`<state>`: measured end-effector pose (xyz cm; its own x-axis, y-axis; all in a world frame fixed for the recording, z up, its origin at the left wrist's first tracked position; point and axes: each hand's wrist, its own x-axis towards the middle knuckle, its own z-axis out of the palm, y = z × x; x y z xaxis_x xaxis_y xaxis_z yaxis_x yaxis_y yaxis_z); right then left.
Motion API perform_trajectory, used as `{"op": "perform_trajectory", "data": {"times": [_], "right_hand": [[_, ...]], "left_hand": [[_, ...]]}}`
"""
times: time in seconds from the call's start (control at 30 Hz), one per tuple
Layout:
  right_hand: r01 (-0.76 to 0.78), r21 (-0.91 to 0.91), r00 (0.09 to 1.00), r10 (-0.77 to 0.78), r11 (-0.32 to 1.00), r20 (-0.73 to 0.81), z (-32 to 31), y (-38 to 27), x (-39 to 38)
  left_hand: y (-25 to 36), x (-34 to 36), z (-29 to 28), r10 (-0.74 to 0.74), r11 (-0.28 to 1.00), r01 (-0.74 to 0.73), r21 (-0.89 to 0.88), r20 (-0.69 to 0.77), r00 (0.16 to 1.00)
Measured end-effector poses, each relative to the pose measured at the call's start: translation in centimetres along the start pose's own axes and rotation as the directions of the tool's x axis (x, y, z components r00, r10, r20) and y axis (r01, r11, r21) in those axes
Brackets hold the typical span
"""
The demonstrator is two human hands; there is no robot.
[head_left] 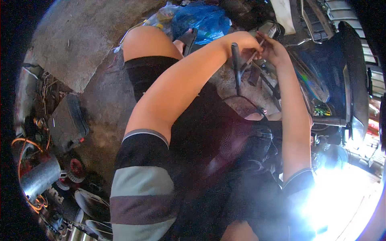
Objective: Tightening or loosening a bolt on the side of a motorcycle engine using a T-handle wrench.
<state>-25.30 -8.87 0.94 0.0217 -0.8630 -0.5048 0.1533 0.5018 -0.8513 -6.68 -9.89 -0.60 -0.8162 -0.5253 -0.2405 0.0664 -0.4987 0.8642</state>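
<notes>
A T-handle wrench [237, 76] with a dark crossbar is held out in front of me, its shaft slanting up and to the right. My left hand [247, 43] is closed around this shaft near its far end. Facing it, my right hand [275, 52] has its fingers curled in at the shaft's tip, closed on it as far as I can see. What lies between the fingertips is too small to make out. Just beyond both hands is a metal part [270, 29] of a motorcycle [341, 80], whose dark body panels stand to the right.
Blue plastic bags [199, 22] lie at the far side beyond my sandalled foot [187, 40]. On the concrete floor at left sit a dark case [68, 122], a metal cylinder [40, 178] and an orange hose [20, 160]. Strong light glares at lower right.
</notes>
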Motion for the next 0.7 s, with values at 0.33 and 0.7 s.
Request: {"op": "perform_trajectory", "data": {"times": [0.33, 0.7], "right_hand": [[0.089, -0.036, 0.991, -0.092, 0.995, -0.096, -0.9, -1.4, 0.5], [0.25, -0.388, 0.922, -0.341, 0.887, -0.186, 0.8, -0.3, -2.3]], "left_hand": [[1.3, 1.3, -1.0, -0.059, 0.998, 0.05, 0.041, 0.281, 0.958], [0.4, 0.7, 1.3, 0.07, 0.898, -0.014, 0.44, -0.111, 0.991]]}}
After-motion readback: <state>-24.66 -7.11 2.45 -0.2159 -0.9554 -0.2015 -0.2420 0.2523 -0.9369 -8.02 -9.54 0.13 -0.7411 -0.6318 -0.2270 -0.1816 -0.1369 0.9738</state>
